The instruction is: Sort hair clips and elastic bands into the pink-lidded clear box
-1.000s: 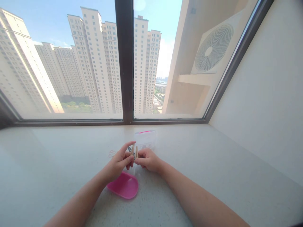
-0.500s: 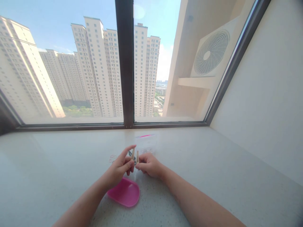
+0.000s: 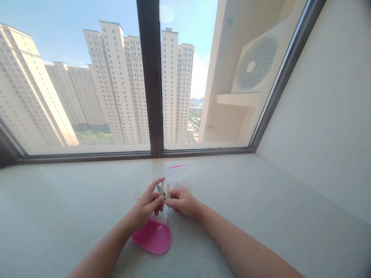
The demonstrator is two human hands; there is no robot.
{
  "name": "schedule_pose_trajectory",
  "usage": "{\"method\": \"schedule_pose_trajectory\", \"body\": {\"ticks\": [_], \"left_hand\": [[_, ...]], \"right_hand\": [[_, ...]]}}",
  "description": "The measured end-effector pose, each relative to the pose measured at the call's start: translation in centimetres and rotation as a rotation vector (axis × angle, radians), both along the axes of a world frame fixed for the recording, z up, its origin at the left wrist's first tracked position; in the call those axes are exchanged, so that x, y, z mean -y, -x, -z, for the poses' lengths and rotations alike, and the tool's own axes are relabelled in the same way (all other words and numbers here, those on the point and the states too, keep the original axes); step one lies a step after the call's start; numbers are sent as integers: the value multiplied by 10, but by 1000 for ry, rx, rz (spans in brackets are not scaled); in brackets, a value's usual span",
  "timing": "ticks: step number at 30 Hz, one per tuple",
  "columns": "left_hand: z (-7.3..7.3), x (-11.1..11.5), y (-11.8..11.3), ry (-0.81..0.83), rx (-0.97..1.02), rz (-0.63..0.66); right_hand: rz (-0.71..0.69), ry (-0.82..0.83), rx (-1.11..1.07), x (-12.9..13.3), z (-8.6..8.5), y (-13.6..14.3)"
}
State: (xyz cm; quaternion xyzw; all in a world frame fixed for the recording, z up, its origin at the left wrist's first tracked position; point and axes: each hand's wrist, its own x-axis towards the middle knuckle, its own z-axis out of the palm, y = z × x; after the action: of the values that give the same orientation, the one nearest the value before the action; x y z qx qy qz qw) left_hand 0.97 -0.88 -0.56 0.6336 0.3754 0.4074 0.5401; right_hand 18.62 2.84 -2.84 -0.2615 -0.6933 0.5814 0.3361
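**Held up side by side, a narrow gap between**

From where I stand, the dark brown window frame [image 3: 154, 96] fills most of the far side, with tall pale buildings [image 3: 118, 77] beyond the glass. Below it spreads the white, faintly speckled surface [image 3: 232, 208], and all the work sits around its middle.

Nearest the person lies a bright pink tray with rounded corners [image 3: 155, 239], just below the left hand [image 3: 152, 200] and partly covered by it. A clear plastic zip bag with a pink strip [image 3: 177, 173] lies beyond the right hand [image 3: 181, 200].

Smaller again, some thin pale loops [image 3: 137, 194] rest left of the left hand, and a slim dark piece [image 3: 158, 188] shows behind it (too small for me to name).

Last come two slender tan strips, wooden by the look of them. The left fingers are clamped on the left strip [image 3: 162, 189], index raised along it; the right fingers pinch the right strip [image 3: 168, 191] low down. Both stand nearly upright between the hands.

I'd judge the step to be holding and lining up the pair. The next move calls for steady pinches and level ends.
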Motion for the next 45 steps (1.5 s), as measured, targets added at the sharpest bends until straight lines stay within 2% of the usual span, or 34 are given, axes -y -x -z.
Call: {"method": "schedule_pose_trajectory", "body": {"ticks": [9, 23, 45], "left_hand": [[5, -2, 2, -8, 3, 9], [0, 0, 0, -7, -5, -5], [9, -4, 0, -22, -2, -3]], "right_hand": [[1, 20, 14, 0, 1, 0], [0, 11, 38, 0, 3, -1], [-31, -12, 3, -2, 5, -1]]}}
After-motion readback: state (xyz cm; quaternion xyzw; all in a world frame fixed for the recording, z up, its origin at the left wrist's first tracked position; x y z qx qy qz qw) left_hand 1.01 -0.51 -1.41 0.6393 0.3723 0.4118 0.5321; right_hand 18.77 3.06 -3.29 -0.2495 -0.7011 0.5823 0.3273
